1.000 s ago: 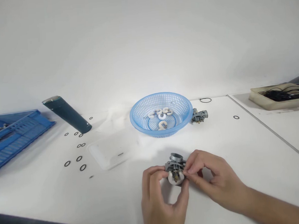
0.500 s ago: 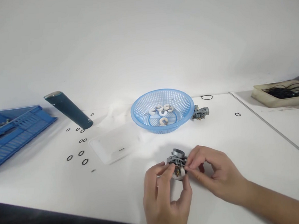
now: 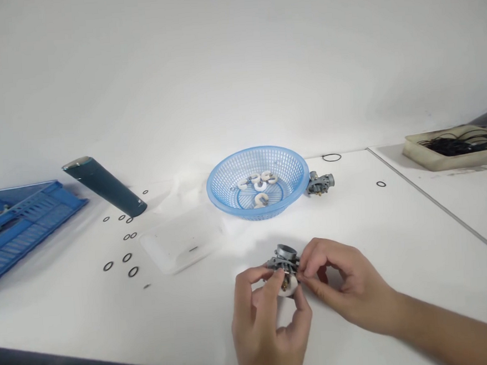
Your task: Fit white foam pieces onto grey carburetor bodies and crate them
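two bare hands close in on a gray metal part (image 3: 285,253) at a white counter (image 3: 187,331), on the near side of a blue basket (image 3: 262,210) and well apart from it. a white curved piece (image 3: 289,286) shows at the front of the part; whether the part rests on the counter or is raised slightly is hard to tell. the left hand (image 3: 267,331) grips it from the left and front, index finger and thumb bent around the white piece. the right hand (image 3: 346,281) meets its right side with thumb and forefinger pinched together; anything between those tips is too small to make out.

the work looks like a fine adjustment beside the white piece. it likely calls for a firm left hold that keeps the part level, a light right pinch square to its side, and no squeezing of the white piece, which could tilt or bind.

inside the basket lie more white curved pieces (image 3: 260,187). a second metal part (image 3: 321,184) sits just beside the basket's right rim; black rings (image 3: 108,266) lie scattered to the basket's left, short of a blue crate (image 3: 22,231).
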Action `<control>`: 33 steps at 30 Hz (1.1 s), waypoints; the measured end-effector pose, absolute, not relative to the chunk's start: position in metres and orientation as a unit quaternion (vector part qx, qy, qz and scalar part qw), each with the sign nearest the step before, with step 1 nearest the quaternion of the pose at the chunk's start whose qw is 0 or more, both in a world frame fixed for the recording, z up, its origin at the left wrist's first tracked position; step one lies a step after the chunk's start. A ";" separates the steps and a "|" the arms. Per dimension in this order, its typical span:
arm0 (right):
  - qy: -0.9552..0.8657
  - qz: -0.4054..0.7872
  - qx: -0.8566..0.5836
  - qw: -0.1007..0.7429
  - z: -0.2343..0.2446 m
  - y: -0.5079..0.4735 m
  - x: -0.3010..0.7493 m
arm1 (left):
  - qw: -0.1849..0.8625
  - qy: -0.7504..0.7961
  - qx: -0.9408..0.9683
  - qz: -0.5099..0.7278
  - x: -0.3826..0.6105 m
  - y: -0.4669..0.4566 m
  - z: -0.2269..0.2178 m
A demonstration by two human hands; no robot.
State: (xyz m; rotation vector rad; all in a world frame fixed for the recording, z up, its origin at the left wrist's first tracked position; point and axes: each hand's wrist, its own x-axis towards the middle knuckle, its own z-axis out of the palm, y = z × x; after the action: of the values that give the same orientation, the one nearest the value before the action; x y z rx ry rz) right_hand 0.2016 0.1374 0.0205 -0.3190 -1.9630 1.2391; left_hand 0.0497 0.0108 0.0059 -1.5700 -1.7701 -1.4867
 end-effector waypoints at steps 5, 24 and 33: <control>-0.766 0.496 -0.132 0.387 0.020 0.138 0.202 | 0.186 -0.616 -0.550 -0.533 0.049 0.015 0.003; -0.724 0.558 -0.189 0.360 0.020 0.140 0.205 | 0.164 -0.610 -0.594 -0.498 0.040 0.013 0.009; -0.710 0.576 -0.207 0.349 0.017 0.141 0.206 | 0.178 -0.617 -0.592 -0.487 0.041 0.013 0.010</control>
State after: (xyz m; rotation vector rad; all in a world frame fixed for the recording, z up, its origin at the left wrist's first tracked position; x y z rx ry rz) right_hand 0.2056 0.1414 0.0169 -0.5374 -1.8406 1.4920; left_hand 0.0407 0.0126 0.0096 -1.6754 -1.7445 -1.3776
